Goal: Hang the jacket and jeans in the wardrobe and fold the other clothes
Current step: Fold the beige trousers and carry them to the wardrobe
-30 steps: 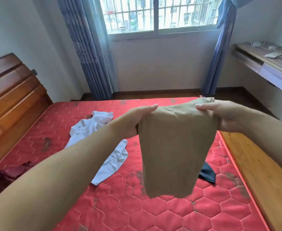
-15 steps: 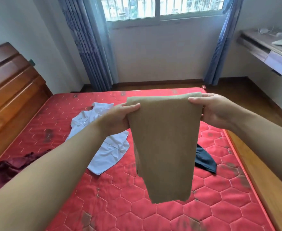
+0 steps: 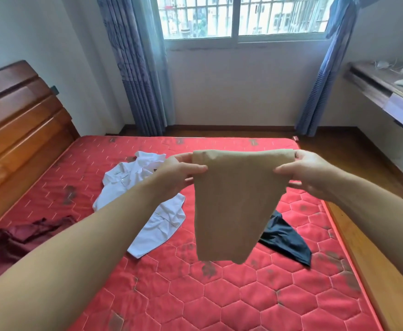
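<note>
Left hand (image 3: 176,174): pinches top-left corner of tan garment (image 3: 233,206). Garment: plain, folded, held above red mattress (image 3: 195,295), long axis vertical, narrowing downward. Right hand (image 3: 307,173): pinches top-right corner.

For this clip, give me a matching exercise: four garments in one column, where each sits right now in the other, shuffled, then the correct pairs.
Things:
1. tan cloth
2. white shirt
3. dark red garment
4. black garment

Places:
A. crumpled at the left edge of the mattress, near the headboard
B. partly hidden behind the hanging cloth, toward the right side of the mattress
C. held up in the air, pinched by the left hand and the right hand
D. spread out near the middle of the mattress

Pairs: 1-C, 2-D, 3-A, 4-B
</note>
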